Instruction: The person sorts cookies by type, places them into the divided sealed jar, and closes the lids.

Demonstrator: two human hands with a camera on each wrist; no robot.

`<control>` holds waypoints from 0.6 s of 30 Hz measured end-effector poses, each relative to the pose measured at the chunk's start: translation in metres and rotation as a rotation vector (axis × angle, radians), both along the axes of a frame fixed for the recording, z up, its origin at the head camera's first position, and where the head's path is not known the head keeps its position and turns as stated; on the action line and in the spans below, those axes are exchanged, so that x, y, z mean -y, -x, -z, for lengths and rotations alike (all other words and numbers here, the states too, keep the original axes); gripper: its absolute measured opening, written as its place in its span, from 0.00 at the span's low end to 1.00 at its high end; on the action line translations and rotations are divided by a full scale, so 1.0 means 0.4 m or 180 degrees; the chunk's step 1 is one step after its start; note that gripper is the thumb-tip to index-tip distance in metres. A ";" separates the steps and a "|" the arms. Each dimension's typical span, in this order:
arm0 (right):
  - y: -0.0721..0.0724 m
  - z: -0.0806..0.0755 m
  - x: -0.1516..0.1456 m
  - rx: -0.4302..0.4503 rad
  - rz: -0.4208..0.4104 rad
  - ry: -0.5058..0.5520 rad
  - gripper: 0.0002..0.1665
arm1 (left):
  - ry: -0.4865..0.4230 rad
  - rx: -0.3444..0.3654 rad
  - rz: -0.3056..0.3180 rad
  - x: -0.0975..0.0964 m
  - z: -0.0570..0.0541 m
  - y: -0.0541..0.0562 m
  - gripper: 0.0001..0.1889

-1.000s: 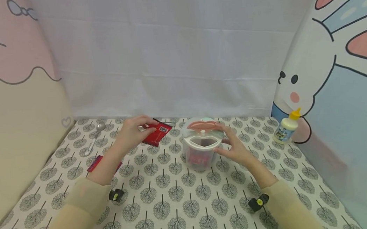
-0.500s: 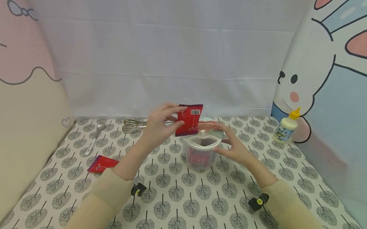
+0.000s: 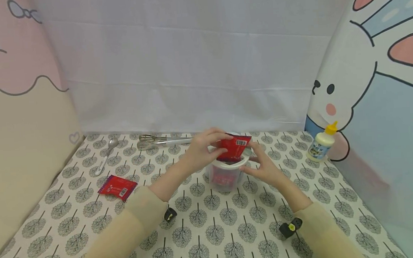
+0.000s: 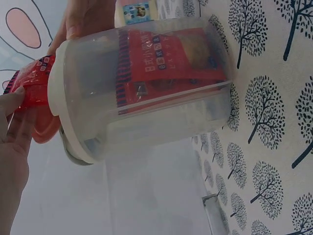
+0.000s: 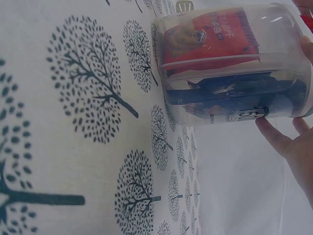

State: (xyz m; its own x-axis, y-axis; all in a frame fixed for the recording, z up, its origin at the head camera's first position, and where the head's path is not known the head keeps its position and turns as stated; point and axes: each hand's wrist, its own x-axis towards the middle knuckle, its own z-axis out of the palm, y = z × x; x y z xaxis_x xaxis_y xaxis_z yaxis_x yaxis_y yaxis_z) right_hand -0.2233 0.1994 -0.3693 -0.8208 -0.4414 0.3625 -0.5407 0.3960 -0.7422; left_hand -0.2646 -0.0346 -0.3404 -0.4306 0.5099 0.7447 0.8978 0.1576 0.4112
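Observation:
In the head view my left hand (image 3: 205, 149) pinches a red snack packet (image 3: 236, 147) between thumb and fingers. The packet leans into the mouth of a clear plastic jar (image 3: 213, 182) with a white rim. My right hand (image 3: 265, 168) steadies this jar from the right, thumb and fingers spread round its upper part. A salmon-coloured lid flap (image 4: 46, 128) stands raised at the opening. Inside the jar, the left wrist view shows another red packet (image 4: 171, 58), and the right wrist view a dark blue packet (image 5: 230, 93). The jar stands upright on the tree-print cloth.
One more red packet (image 3: 117, 187) lies on the cloth at the left. Behind it is a metal spoon (image 3: 106, 157). Metal tongs (image 3: 157, 143) lie along the back, left of the jar. A bottle with a yellow nozzle (image 3: 321, 145) stands at the right edge.
My left hand has carried the red packet rightward, lifting it, then lowering it to the jar's mouth. The tongs and the packet on the cloth have come into fuller view. My right hand stays put.

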 end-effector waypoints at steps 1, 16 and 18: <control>0.000 0.000 0.000 0.0012 -0.0004 0.0005 0.45 | 0.0057 0.0015 -0.0035 -0.002 0.006 0.000 0.19; 0.000 0.001 0.000 -0.0108 -0.0085 0.0012 0.49 | 0.0741 -0.0419 -0.0081 0.011 0.064 -0.008 0.09; 0.000 0.002 -0.001 -0.0115 -0.0082 0.0025 0.49 | 0.0806 -0.0570 -0.0131 0.016 0.070 -0.008 0.08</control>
State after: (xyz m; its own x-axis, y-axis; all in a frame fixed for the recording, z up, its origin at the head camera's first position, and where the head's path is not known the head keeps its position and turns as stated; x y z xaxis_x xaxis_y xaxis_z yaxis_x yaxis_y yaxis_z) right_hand -0.2233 0.1998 -0.3701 -0.7955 -0.4594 0.3951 -0.5772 0.3758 -0.7250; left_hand -0.2614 -0.0410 -0.3683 -0.3281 0.6738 0.6621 0.9432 0.2725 0.1900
